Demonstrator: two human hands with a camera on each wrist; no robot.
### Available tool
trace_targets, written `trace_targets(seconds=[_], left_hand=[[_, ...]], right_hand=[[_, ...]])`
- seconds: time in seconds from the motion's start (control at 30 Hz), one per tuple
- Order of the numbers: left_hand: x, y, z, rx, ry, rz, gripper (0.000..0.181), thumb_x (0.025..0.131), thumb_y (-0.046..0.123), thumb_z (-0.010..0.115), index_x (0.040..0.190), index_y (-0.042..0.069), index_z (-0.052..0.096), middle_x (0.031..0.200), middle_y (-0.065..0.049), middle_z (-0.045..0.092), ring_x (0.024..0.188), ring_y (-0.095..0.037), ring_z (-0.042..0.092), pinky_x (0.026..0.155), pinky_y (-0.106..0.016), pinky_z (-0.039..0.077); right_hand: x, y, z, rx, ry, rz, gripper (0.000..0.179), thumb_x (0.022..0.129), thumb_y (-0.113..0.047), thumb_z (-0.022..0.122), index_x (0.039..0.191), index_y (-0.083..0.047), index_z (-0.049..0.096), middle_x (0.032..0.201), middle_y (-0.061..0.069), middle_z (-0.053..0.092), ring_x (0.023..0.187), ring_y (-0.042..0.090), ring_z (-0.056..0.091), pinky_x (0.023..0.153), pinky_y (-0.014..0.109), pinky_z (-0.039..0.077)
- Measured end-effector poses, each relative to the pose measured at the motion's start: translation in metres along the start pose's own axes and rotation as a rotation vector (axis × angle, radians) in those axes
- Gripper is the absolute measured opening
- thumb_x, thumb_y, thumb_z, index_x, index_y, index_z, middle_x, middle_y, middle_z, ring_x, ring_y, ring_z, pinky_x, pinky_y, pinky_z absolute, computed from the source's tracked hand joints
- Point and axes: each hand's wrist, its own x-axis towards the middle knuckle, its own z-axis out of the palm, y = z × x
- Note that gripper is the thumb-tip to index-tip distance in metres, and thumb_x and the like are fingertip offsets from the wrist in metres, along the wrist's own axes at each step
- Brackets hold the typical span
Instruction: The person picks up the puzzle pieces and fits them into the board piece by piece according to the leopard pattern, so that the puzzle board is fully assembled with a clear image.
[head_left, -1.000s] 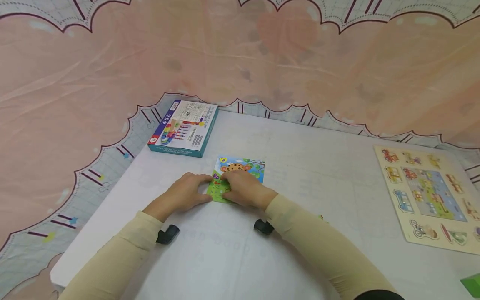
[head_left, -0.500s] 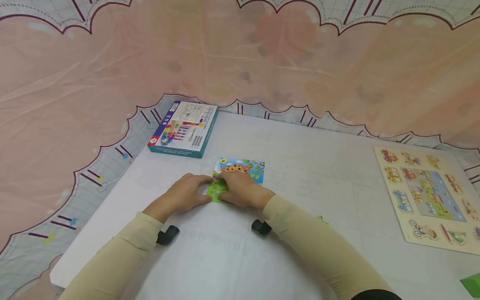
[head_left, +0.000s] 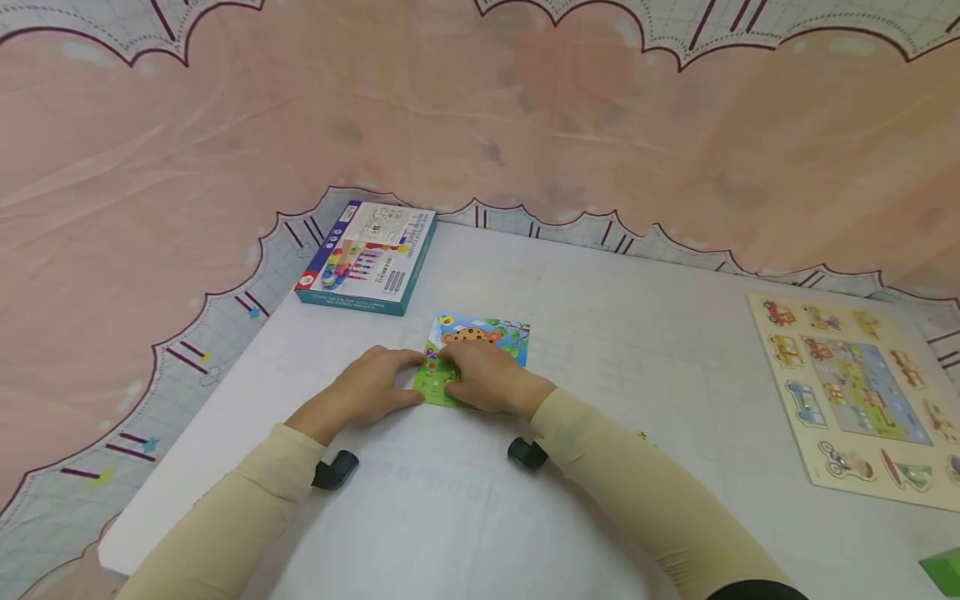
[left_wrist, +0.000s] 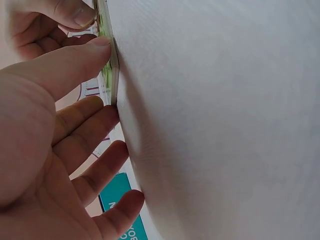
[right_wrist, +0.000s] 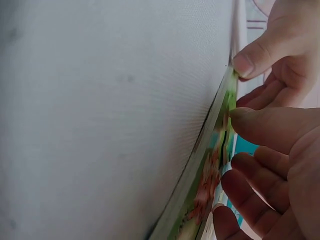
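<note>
A small picture puzzle board (head_left: 512, 337) with a spotted animal head, blue sky and green grass lies flat on the table. My left hand (head_left: 372, 385) rests along its left edge, thumb at the near corner and fingertips on the table. My right hand (head_left: 487, 375) lies over the middle of the board, covering much of the picture. In the right wrist view, the right thumb (right_wrist: 265, 127) touches the green surface of the board (right_wrist: 204, 187), and the other fingers are loosely bent above it. No loose piece shows between the fingers.
A teal-edged box (head_left: 367, 258) lies at the table's back left. On the right is a beige board (head_left: 817, 467) with vehicle and figure pictures. A green block (head_left: 943, 570) sits at the lower right. A small green-yellow piece (head_left: 642, 435) shows partly behind the right sleeve.
My right hand slid slightly left across the board, then back right to about where it began. The left hand and the board stay in place.
</note>
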Motion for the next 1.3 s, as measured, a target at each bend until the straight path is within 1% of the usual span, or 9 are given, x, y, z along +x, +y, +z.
trace_targets(seconds=[0.67,0.77,0.83,0.9,1.0,1.1,1.17,1.3], left_hand=[[0.000,0.000,0.001,0.001,-0.001,-0.010,0.062,0.089,0.028,0.077,0.143,0.009,0.055,0.138,-0.012,0.057,0.129,-0.035,0.048,0.108,-0.054,0.040],[0.000,0.000,0.001,-0.002,-0.004,-0.013,0.062,0.089,0.028,0.077,0.144,0.009,0.055,0.139,-0.012,0.057,0.129,-0.035,0.048,0.108,-0.054,0.040],[0.000,0.000,0.001,0.000,-0.006,-0.009,0.062,0.090,0.028,0.077,0.144,0.009,0.055,0.139,-0.012,0.057,0.129,-0.034,0.048,0.108,-0.054,0.040],[0.000,0.000,0.000,0.003,-0.004,0.003,0.061,0.090,0.028,0.077,0.143,0.009,0.055,0.139,-0.012,0.057,0.129,-0.034,0.048,0.107,-0.054,0.040],[0.000,-0.001,0.000,0.010,0.000,0.018,0.061,0.090,0.029,0.077,0.143,0.008,0.055,0.139,-0.012,0.057,0.128,-0.035,0.048,0.107,-0.054,0.040],[0.000,-0.001,-0.001,0.010,-0.002,0.014,0.061,0.090,0.029,0.077,0.143,0.008,0.055,0.139,-0.012,0.057,0.129,-0.035,0.048,0.108,-0.054,0.040],[0.000,-0.001,-0.001,0.006,-0.006,0.005,0.061,0.090,0.029,0.077,0.143,0.009,0.055,0.139,-0.012,0.057,0.130,-0.035,0.047,0.108,-0.054,0.039],[-0.002,0.000,0.000,-0.003,-0.005,-0.005,0.062,0.089,0.029,0.077,0.144,0.009,0.055,0.139,-0.012,0.057,0.129,-0.035,0.048,0.108,-0.053,0.040]], right_hand=[[0.002,-0.001,0.000,0.014,-0.019,0.022,0.044,0.096,-0.019,0.067,0.136,-0.006,0.058,0.135,0.005,0.061,0.128,0.019,0.053,0.109,0.034,0.040],[0.000,0.000,0.000,0.030,-0.015,0.020,0.044,0.096,-0.019,0.067,0.136,-0.006,0.057,0.135,0.005,0.061,0.128,0.019,0.052,0.109,0.033,0.040],[-0.002,0.001,0.000,0.059,-0.004,0.012,0.044,0.095,-0.018,0.067,0.136,-0.006,0.057,0.134,0.006,0.060,0.126,0.020,0.053,0.108,0.034,0.041],[-0.005,0.003,-0.003,0.094,0.011,0.006,0.046,0.093,-0.017,0.066,0.136,-0.005,0.056,0.136,0.007,0.059,0.127,0.021,0.052,0.108,0.035,0.041],[-0.012,0.007,-0.009,0.123,0.029,0.019,0.048,0.093,-0.017,0.065,0.138,-0.005,0.054,0.138,0.008,0.056,0.128,0.024,0.051,0.108,0.039,0.041],[-0.019,0.013,-0.014,0.100,0.042,0.044,0.048,0.095,-0.019,0.065,0.140,-0.006,0.053,0.139,0.007,0.056,0.130,0.024,0.050,0.108,0.041,0.041],[-0.026,0.017,-0.017,0.088,0.050,0.058,0.048,0.095,-0.021,0.067,0.138,-0.006,0.054,0.135,0.007,0.058,0.125,0.024,0.053,0.105,0.041,0.044],[-0.044,0.026,-0.023,0.064,0.066,0.074,0.052,0.093,-0.021,0.070,0.139,-0.004,0.053,0.138,0.011,0.057,0.124,0.027,0.055,0.106,0.043,0.043]])
